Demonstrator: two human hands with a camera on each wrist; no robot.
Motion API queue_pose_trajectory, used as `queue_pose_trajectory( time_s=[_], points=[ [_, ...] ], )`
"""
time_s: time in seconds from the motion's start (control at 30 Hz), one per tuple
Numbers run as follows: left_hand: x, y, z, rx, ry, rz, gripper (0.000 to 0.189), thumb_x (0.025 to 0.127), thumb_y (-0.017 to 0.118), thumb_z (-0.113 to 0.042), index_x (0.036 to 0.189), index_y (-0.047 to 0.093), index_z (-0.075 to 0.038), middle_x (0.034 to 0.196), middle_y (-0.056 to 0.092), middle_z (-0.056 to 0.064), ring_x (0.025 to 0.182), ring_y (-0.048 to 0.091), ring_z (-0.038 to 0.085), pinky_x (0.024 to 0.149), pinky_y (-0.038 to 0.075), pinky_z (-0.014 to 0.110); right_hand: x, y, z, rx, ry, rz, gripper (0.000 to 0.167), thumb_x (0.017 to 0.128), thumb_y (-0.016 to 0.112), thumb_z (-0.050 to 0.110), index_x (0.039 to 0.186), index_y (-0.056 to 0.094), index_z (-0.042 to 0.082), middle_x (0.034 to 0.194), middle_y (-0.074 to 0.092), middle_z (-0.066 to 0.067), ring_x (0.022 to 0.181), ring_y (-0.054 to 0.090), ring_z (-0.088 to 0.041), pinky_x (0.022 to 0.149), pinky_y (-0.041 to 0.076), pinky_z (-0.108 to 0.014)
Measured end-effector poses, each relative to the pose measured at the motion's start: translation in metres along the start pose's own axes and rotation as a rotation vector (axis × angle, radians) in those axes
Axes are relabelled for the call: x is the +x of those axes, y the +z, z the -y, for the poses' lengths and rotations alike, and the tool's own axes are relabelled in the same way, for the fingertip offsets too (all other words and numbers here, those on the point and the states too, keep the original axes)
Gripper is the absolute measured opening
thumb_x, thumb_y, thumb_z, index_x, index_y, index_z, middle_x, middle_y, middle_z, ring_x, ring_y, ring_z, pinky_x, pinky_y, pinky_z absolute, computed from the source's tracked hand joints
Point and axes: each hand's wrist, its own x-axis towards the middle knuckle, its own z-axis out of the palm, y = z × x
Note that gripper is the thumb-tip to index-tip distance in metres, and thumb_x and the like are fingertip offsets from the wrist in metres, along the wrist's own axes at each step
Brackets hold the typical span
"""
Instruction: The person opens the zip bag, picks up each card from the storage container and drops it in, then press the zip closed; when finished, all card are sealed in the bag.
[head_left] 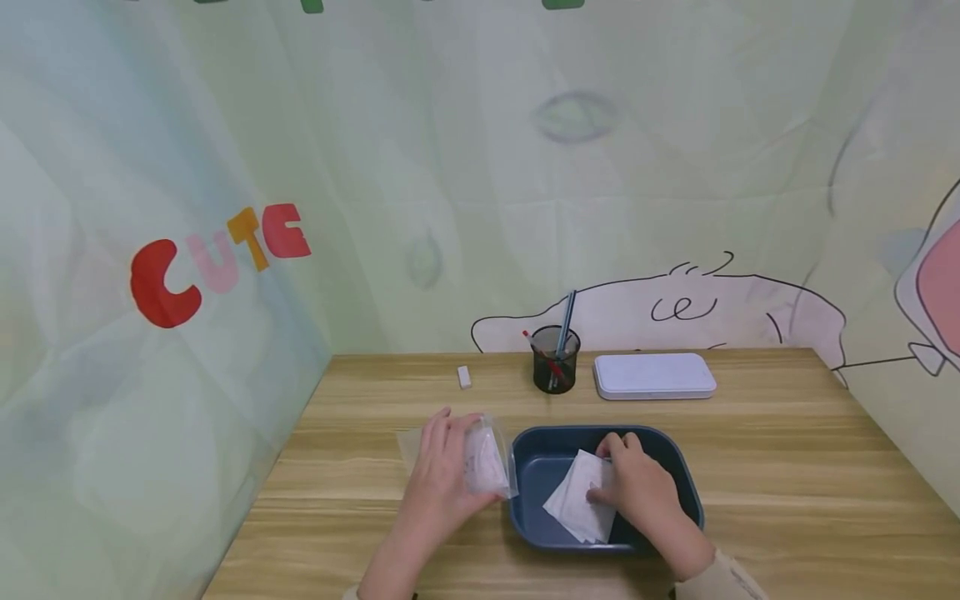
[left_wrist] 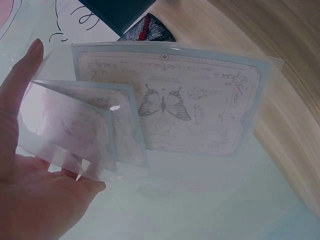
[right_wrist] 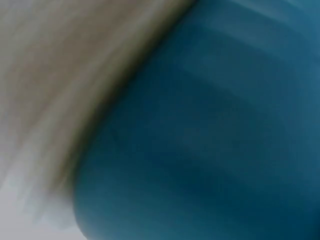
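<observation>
Fingers of the left hand grip clear sleeves; at that hand's three o'clock, the right hand pinches white papers inside a blue tray. A mesh cup stands at the tray's eleven o'clock.

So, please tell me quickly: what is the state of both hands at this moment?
Left hand: closed, holding clear printed plastic packaging.
Right hand: closed, pinching white sheets over the blue tray.
</observation>
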Motion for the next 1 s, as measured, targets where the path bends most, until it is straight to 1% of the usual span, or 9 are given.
queue_pose_trajectory(
  time_s=[0.1,0.27,0.37,0.47,0.53,0.63,0.77,0.87,1.0],
  points=[
    [0.000,0.000,0.000,0.006,-0.002,0.002,0.103,0.046,0.095,-0.032,0.133,0.045,-0.010,0.127,0.047,0.015,0.131,0.032,0.034,0.109,0.031,0.048,0.001,-0.005,0.000,0.003,-0.014,-0.023,0.043,0.065,0.089,0.024,0.095,0.060,0.014,0.084,0.054,-0.003,0.061,0.048,-0.017,0.045,0.041,-0.029],
    [-0.001,-0.001,0.000,0.009,0.000,0.005,0.103,0.046,0.095,-0.032,0.133,0.045,-0.010,0.127,0.046,0.015,0.131,0.032,0.034,0.109,0.031,0.047,0.002,-0.017,0.002,0.045,-0.037,-0.038,0.018,0.076,0.082,0.018,0.087,0.067,0.018,0.077,0.061,0.005,0.063,0.051,-0.012,0.048,0.043,-0.029],
    [0.000,-0.001,0.000,0.008,0.001,0.006,0.103,0.046,0.096,-0.032,0.133,0.045,-0.010,0.126,0.047,0.015,0.131,0.032,0.034,0.109,0.031,0.047,0.001,-0.027,0.004,0.062,-0.051,-0.035,0.011,0.079,0.079,0.017,0.083,0.070,0.021,0.076,0.064,0.009,0.064,0.054,-0.010,0.050,0.044,-0.030],
    [-0.001,0.000,0.001,0.008,0.001,0.006,0.103,0.046,0.096,-0.031,0.133,0.044,-0.011,0.126,0.046,0.014,0.131,0.032,0.034,0.109,0.031,0.046,-0.001,-0.036,0.006,0.075,-0.077,-0.027,0.008,0.080,0.077,0.015,0.082,0.072,0.021,0.076,0.066,0.010,0.068,0.056,-0.010,0.054,0.046,-0.031],
    [-0.001,0.000,0.001,0.006,0.000,0.005,0.103,0.046,0.096,-0.031,0.133,0.045,-0.011,0.126,0.047,0.014,0.131,0.032,0.034,0.109,0.031,0.047,-0.002,-0.041,0.007,0.098,-0.092,-0.036,0.006,0.081,0.077,0.015,0.083,0.073,0.019,0.077,0.067,0.009,0.068,0.056,-0.011,0.056,0.046,-0.031],
    [-0.001,0.000,0.001,0.002,-0.001,0.003,0.103,0.046,0.096,-0.031,0.133,0.045,-0.011,0.126,0.047,0.014,0.131,0.032,0.034,0.109,0.031,0.048,-0.002,-0.046,0.009,0.142,-0.096,-0.081,0.005,0.082,0.076,0.016,0.086,0.074,0.019,0.079,0.068,0.008,0.067,0.055,-0.011,0.055,0.044,-0.030],
    [-0.001,0.000,0.001,0.006,-0.004,0.003,0.103,0.046,0.096,-0.032,0.133,0.044,-0.011,0.126,0.046,0.014,0.131,0.032,0.034,0.109,0.031,0.048,-0.002,-0.052,0.012,0.205,-0.082,-0.157,0.006,0.084,0.075,0.018,0.090,0.075,0.019,0.078,0.068,0.008,0.060,0.050,-0.010,0.049,0.039,-0.027],
    [-0.001,-0.001,0.001,0.012,-0.007,0.005,0.103,0.046,0.096,-0.032,0.133,0.044,-0.011,0.126,0.046,0.014,0.131,0.032,0.033,0.109,0.031,0.047,-0.003,-0.057,0.015,0.259,-0.090,-0.200,0.009,0.085,0.075,0.020,0.093,0.075,0.018,0.074,0.066,0.010,0.056,0.046,-0.011,0.046,0.037,-0.025],
    [-0.001,-0.001,0.001,0.010,-0.004,0.003,0.102,0.046,0.096,-0.032,0.132,0.045,-0.011,0.126,0.047,0.014,0.131,0.032,0.033,0.109,0.031,0.046,-0.006,-0.062,0.018,0.391,-0.108,-0.237,0.012,0.084,0.076,0.020,0.095,0.075,0.017,0.072,0.063,0.011,0.056,0.047,-0.013,0.046,0.038,-0.023]
  ],
)
